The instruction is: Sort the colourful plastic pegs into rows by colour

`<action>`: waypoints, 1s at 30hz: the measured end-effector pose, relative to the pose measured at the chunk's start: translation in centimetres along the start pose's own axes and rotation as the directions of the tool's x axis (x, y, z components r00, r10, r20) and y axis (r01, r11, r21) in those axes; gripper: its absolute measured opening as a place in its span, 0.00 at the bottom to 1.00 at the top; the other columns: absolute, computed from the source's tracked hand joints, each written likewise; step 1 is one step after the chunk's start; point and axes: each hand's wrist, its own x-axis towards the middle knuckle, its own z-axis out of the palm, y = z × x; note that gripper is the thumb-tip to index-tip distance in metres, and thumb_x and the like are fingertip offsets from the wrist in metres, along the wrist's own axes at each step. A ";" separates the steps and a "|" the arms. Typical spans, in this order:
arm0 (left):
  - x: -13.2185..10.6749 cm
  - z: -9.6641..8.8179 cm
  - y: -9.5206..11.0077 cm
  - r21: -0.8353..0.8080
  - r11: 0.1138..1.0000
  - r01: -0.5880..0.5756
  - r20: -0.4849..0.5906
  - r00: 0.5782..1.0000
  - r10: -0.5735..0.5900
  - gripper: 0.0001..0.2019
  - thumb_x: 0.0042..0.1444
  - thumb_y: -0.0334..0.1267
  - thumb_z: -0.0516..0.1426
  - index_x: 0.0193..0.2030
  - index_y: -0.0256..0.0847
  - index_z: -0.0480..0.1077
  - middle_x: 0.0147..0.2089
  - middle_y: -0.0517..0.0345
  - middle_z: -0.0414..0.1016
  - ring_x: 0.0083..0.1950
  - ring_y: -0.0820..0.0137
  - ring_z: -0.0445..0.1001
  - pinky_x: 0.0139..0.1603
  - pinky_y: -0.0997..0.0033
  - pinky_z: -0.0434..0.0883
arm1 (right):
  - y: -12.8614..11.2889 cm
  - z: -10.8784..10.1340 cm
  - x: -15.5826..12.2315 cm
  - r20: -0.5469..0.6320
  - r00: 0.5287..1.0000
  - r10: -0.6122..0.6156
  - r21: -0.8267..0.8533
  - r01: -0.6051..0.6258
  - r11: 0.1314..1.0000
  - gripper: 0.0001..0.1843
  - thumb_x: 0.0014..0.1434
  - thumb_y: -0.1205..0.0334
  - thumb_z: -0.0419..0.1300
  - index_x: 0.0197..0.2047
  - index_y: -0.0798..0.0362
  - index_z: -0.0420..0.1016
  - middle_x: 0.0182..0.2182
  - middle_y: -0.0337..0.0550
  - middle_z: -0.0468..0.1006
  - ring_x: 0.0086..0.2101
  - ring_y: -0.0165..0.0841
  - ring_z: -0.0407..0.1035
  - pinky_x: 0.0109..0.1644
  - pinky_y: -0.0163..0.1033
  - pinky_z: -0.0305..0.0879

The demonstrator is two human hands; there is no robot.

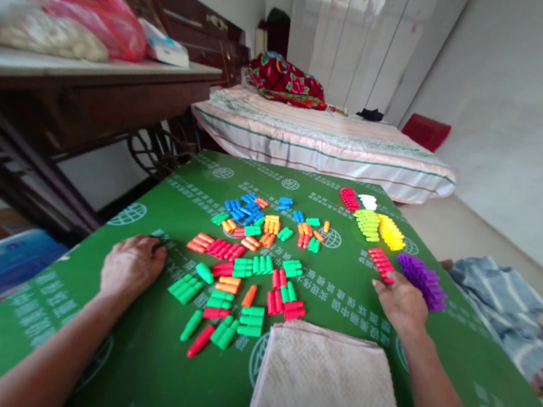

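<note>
My left hand [134, 266] rests on the left of the green board [136, 373], fingers curled under and closed; whatever lies inside them is hidden. To its right are scattered small bullet-shaped plastic caps, among them green caps [185, 288], orange caps [249, 295], red caps [225, 249] and blue caps [245, 210], many lying side by side in short groups. My right hand [401, 304] is at the right, its fingertips closed on the near end of a row of red caps [380, 262]. A block of purple caps [422, 280] stands just beyond that hand.
Neat rows of yellow caps [390, 233], lime caps [367, 224] and white caps [367, 202] sit at the far right. A folded beige cloth [326, 390] lies at the near edge. Beyond are a bed [331, 141] and, at left, a sewing table [91, 80].
</note>
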 end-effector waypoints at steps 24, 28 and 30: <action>-0.1 1.9 -0.4 -0.041 0.999 -0.013 -0.109 0.994 0.009 0.25 0.61 0.44 0.43 0.53 0.32 0.71 0.58 0.40 0.71 0.60 0.51 0.66 0.63 0.55 0.64 | -13.6 -2.3 -9.7 0.379 0.626 -0.682 0.069 0.716 0.695 0.12 0.61 0.56 0.57 0.44 0.47 0.78 0.40 0.44 0.83 0.41 0.37 0.76 0.35 0.36 0.54; 0.0 2.0 -0.5 -0.035 0.999 -0.013 -0.103 0.995 0.009 0.25 0.61 0.45 0.42 0.53 0.33 0.71 0.57 0.42 0.72 0.60 0.51 0.66 0.62 0.56 0.64 | -14.1 -2.0 -9.8 0.378 0.640 -0.668 0.045 0.709 0.704 0.12 0.61 0.55 0.56 0.43 0.47 0.78 0.41 0.45 0.83 0.42 0.38 0.76 0.35 0.36 0.56; -0.1 2.0 -0.6 -0.034 0.999 -0.009 -0.097 0.995 0.006 0.25 0.61 0.45 0.42 0.54 0.34 0.71 0.58 0.42 0.71 0.60 0.50 0.66 0.62 0.56 0.64 | -14.4 -2.0 -9.7 0.372 0.655 -0.657 0.029 0.700 0.714 0.11 0.62 0.55 0.56 0.42 0.48 0.78 0.41 0.45 0.83 0.42 0.38 0.76 0.36 0.37 0.57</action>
